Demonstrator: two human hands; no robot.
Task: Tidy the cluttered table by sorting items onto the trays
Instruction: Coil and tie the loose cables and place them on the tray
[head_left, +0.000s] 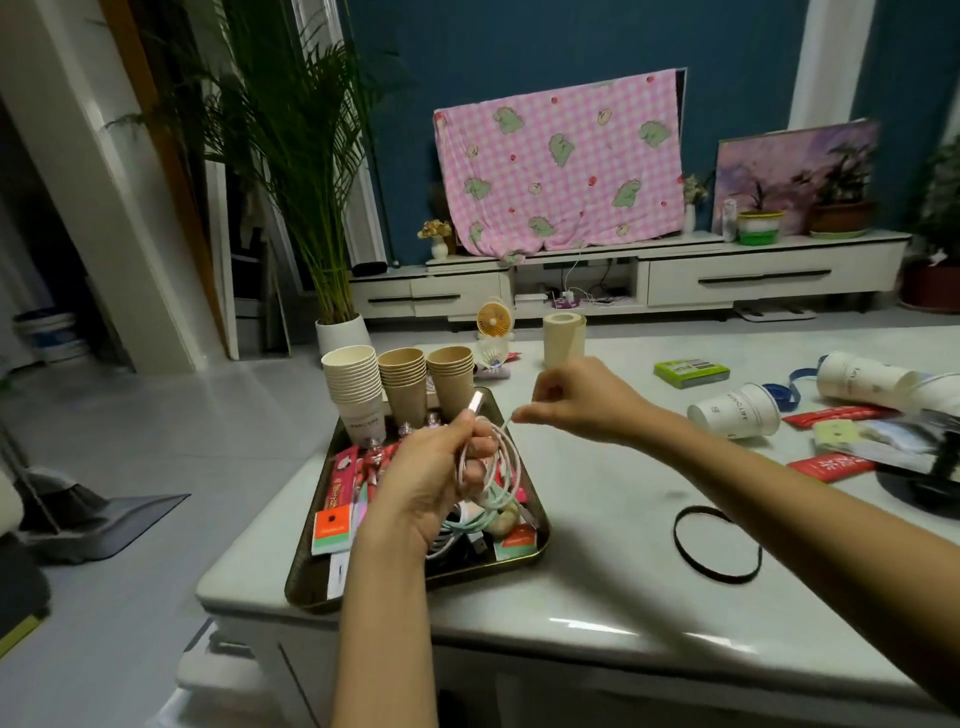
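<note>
Two hands: both are up over the pale shiny desk (597, 519), close to the dark metal tray (306, 582).
Left hand: the left hand (431, 483) holds a looped white cable (511, 457) above the tray, with its fingers (480, 447) closed around the loops. A silver plug sticks up from the top of the fist.
Right hand: the right hand (576, 397) is just beside it. Its fingers are pinched together on the loose end of the same cable.
Tray: it sits on the left part of the desk. Three stacks of paper cups (400, 384) stand at its far end, one white and two brown. Red packets, small orange and green cards and a mint green cable lie in it too.
Desk, right side: a thin black hair band (719, 543) lies flat, well apart from the tray. Farther off are two tipped white paper cups (737, 410), red sachets, a green box (691, 371) and a roll of beige paper (563, 338).
</note>
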